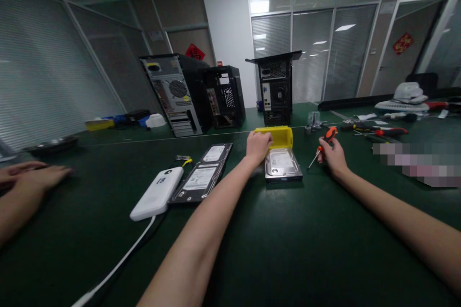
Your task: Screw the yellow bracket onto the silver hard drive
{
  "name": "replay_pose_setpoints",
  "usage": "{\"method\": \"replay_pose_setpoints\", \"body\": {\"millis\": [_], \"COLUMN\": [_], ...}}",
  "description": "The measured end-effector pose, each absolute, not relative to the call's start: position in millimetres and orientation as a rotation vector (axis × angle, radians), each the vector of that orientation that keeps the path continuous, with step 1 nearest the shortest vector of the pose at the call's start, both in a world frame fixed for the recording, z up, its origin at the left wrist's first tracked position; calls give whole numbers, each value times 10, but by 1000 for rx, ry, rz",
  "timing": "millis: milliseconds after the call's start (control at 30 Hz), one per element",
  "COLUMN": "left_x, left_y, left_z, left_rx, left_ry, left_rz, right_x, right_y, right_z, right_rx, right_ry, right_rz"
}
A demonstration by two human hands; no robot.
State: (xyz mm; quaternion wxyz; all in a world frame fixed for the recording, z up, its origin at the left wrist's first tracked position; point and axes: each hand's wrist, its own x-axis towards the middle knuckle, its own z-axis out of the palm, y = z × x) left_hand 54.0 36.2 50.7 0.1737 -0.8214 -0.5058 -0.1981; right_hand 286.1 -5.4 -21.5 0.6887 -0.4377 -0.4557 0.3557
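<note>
Hands (258, 147) (334, 156) on yellow case (283, 137) and orange screwdriver (330, 134)

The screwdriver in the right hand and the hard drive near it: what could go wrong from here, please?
The screwdriver in the right hand points downward beside the hard drive; a slip might scratch it.
The left hand is at the yellow case, just behind that drive, so a bump could shift the drive.

Dark green tabletop (288, 249); white pillar (226, 33) beside glass partition (309, 53); red sign (195, 51) on door (179, 39).
</note>
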Motion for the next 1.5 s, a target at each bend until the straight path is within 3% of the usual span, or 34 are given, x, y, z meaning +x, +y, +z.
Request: {"method": "replay_pose_setpoints", "body": {"millis": [400,633,1067,1500], "left_x": [812,924,1601,1708], "left_y": [694,346,153,59], "left_z": [476,473,470,172], "left_rx": [-2363,-2805,-2593,-2521], "left_ry": [-1370,-894,-1215,-1160], "left_rz": [-447,-361,190,245], "right_x": [2829,2841,2887,2894], "right_y": [-51,-57,-52,-51], "right_z": [-162,-179,-227,-230], "right_rx": [-971,-988,-1014,-1023], "right_ry": [-1063,-1069,-1003,-1008], "right_rz": [813,801,790,811]}}
